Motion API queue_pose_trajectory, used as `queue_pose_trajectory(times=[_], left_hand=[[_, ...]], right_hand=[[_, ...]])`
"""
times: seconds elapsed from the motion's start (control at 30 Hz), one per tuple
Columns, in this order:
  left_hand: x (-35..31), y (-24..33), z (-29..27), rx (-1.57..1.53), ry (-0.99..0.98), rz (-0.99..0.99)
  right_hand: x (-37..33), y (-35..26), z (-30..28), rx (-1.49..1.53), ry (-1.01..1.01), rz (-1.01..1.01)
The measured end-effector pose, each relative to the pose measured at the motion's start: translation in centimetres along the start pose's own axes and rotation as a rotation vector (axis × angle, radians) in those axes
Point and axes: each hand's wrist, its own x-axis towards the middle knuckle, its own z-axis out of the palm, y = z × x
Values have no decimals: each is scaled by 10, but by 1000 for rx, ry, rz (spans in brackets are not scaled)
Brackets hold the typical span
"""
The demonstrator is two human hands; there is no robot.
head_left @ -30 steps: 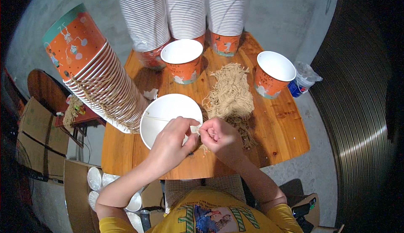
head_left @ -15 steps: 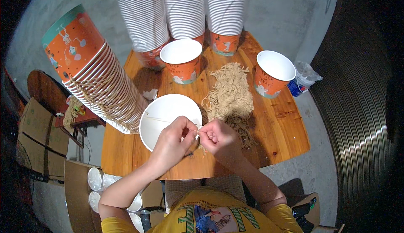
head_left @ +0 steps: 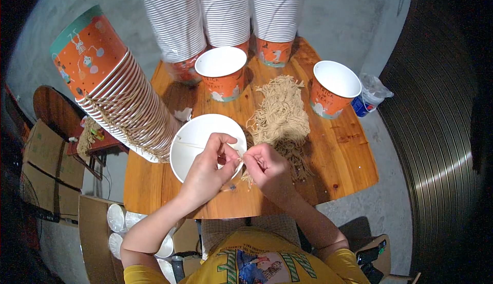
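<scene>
Left hand & right hand pinch a string over the open cup near table's front edge; handle not yet tied, string pile mid-table remains.

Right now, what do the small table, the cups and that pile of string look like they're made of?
Table: wood, it seems, orange-brown with visible grain and a slight sheen.
Cups: probably coated paper, thin rolled rims, white inside, printed orange outside, nested in tall stacks.
String pile: beige twisted strands, matte and fuzzy, likely cotton or jute; I can't tell which.

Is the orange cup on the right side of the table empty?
Empty, as far as shown: the orange cup stands upright, and only its bare white inside is visible.
</scene>
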Motion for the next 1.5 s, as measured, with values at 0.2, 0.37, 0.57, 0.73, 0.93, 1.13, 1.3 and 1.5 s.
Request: queue_pose_trajectory(times=[0.2,0.37,0.57,0.73,0.93,1.13,1.3,1.5], left_hand=[[0,-2,-1,-20,-10,32],[3,-8,-4,-73,-27,17],[4,-6,-4,-82,-35,-13],[3,-1,-4,-33,-29,-5],[3,-1,-4,-5,-36,13],[4,-1,-4,-5,-67,40],[4,0,-6,-12,-127,-25],[6,4,-3,68,-108,-34]], right_hand=[[0,1,2,26,0,32],[0,4,2,-8,19,-6],[6,1,-6,-280,37,-297],[8,-1,-16,-567,-85,-472],[7,-4,-17,-647,-97,-508],[6,12,-5,-493,-7,-514],[0,10,2,33,-36,-81],[0,7,2,20,-48,-42]])
